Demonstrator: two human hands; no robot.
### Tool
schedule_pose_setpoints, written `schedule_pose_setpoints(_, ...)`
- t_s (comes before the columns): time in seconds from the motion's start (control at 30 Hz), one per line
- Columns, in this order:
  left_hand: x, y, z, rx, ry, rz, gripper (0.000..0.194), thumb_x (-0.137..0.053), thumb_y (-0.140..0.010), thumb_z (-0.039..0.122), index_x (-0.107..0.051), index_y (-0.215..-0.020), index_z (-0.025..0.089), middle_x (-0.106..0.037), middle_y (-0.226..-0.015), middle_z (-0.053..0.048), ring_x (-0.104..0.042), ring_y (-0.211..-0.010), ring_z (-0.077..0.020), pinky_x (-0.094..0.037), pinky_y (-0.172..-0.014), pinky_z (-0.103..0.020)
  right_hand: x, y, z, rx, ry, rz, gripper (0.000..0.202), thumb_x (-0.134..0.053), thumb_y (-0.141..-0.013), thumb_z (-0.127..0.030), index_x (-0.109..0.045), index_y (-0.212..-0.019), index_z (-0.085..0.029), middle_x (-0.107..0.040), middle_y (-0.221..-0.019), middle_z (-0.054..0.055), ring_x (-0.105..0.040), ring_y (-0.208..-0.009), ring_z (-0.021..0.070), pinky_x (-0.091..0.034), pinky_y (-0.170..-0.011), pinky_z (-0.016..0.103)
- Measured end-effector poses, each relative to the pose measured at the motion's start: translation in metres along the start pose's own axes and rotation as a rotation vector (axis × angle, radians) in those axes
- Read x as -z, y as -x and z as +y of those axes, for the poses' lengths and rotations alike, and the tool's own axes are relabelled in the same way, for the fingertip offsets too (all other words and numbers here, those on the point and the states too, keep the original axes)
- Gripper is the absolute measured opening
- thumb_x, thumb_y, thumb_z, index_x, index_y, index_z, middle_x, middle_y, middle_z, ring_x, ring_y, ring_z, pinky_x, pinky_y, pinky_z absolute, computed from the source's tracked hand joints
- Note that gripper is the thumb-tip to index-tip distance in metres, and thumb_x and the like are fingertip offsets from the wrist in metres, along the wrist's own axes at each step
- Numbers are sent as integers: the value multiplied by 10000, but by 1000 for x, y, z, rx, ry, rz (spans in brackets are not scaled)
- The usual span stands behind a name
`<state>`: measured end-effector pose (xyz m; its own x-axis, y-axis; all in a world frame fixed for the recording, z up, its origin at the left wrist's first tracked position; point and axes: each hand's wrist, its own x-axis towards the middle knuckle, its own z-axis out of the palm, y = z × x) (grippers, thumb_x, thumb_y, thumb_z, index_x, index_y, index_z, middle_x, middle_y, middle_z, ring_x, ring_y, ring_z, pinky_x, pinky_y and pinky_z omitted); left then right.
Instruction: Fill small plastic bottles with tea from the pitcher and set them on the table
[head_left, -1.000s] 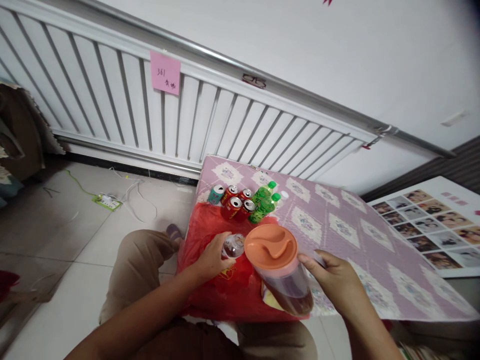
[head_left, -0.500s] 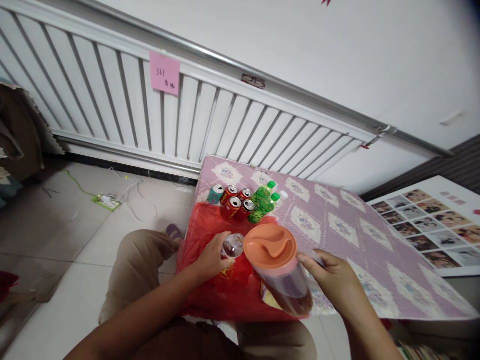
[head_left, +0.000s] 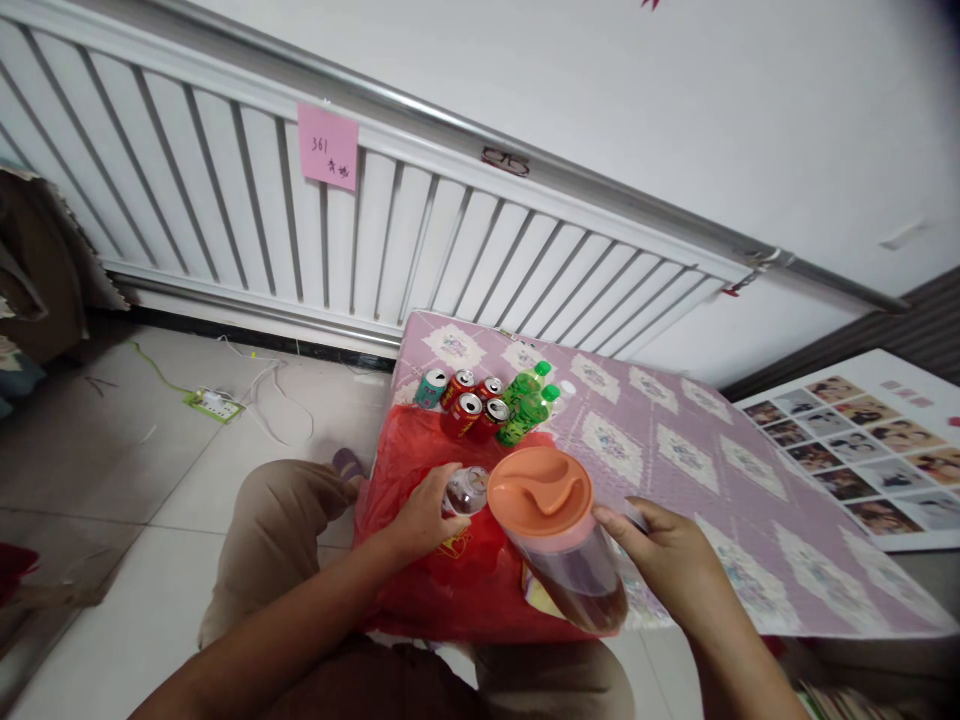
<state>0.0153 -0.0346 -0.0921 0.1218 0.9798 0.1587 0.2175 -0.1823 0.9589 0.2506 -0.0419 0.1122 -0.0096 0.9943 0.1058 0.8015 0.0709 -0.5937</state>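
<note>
My left hand (head_left: pixel 430 517) is closed around a clear bottle (head_left: pixel 466 490) whose mouth has no cap on it. A pitcher (head_left: pixel 574 575) with an orange lid (head_left: pixel 541 492) and brown liquid low inside is gripped at its handle by my right hand (head_left: pixel 664 550). It tilts toward the bottle, its lid edge close to the bottle's mouth; I cannot tell whether liquid is flowing. Beneath both lies a red plastic bag (head_left: pixel 405 590) with yellow print. Behind it are several red cans (head_left: pixel 466 415), a teal can (head_left: pixel 432 388) and green-labelled bottles (head_left: pixel 519 420).
The table carries a purple patterned cover (head_left: pixel 630 400). A white radiator (head_left: pixel 375 240) with a pink note (head_left: pixel 328 146) runs along the wall. On the floor at left is a power strip (head_left: pixel 214 405) with cables. A photo board (head_left: pixel 855 450) leans at right.
Almost nothing differs. Both hands, the bottle and the pitcher hold the same positions; the view has shifted very slightly.
</note>
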Motion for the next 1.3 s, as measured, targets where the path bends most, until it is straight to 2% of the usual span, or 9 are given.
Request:
schedule_pose_setpoints(0.17,-1,0,-1,4,5,7,747,-761,-699,146,-448,-1377,174,-549,-1389,-157,-541,-1282,-289,-420,-1114,-457,0,-1,-6,1,-9,5,582,-638,-661,-734,-417,-453,-237,-359,-449,-40,-362,-435,118,-352,-400,248)
schedule_pose_setpoints(0.43,-1,0,-3,-5,11,12,740,-761,-694,149,-462,-1370,189,-558,-1384,-147,-544,-1279,-290,-418,-1119,-456,0,-1,0,2,6,-3,537,-638,-693,-669,-408,-463,-241,-358,-464,-43,-371,-449,120,-356,-415,250)
schedule_pose_setpoints(0.57,-1,0,-3,-8,18,27,743,-763,-689,151,-470,-1370,197,-568,-1374,-138,-557,-1259,-289,-430,-1103,-459,0,-2,0,-19,32,3,535,-628,-667,-675,-385,-457,-247,-326,-466,-46,-354,-445,118,-337,-412,254)
schedule_pose_setpoints(0.8,-1,1,-1,2,11,23,746,-764,-689,152,-466,-1372,192,-572,-1366,-141,-569,-1239,-279,-441,-1094,-449,1,-2,1,3,31,-17,514,-630,-698,-644,-414,-467,-238,-370,-465,-40,-374,-450,119,-339,-419,245)
schedule_pose_setpoints(0.97,-1,1,-2,0,27,15,746,-770,-692,154,-469,-1373,195,-572,-1368,-134,-560,-1254,-275,-429,-1108,-446,1,-2,0,0,27,-16,525,-630,-680,-675,-434,-464,-239,-369,-458,-39,-378,-442,122,-346,-414,249)
schedule_pose_setpoints(1.13,-1,1,-3,-4,21,27,738,-762,-690,142,-470,-1367,182,-573,-1363,-140,-563,-1252,-277,-436,-1104,-437,2,-1,-4,-21,1,-33,505,-636,-679,-631,-384,-472,-246,-372,-461,-38,-381,-441,122,-360,-424,249)
schedule_pose_setpoints(1.3,0,1,0,-13,18,15,725,-754,-699,147,-463,-1362,171,-565,-1371,-155,-559,-1263,-287,-429,-1111,-453,2,-2,-7,-45,3,-31,476,-629,-648,-619,-411,-450,-246,-373,-455,-34,-383,-438,123,-362,-421,254)
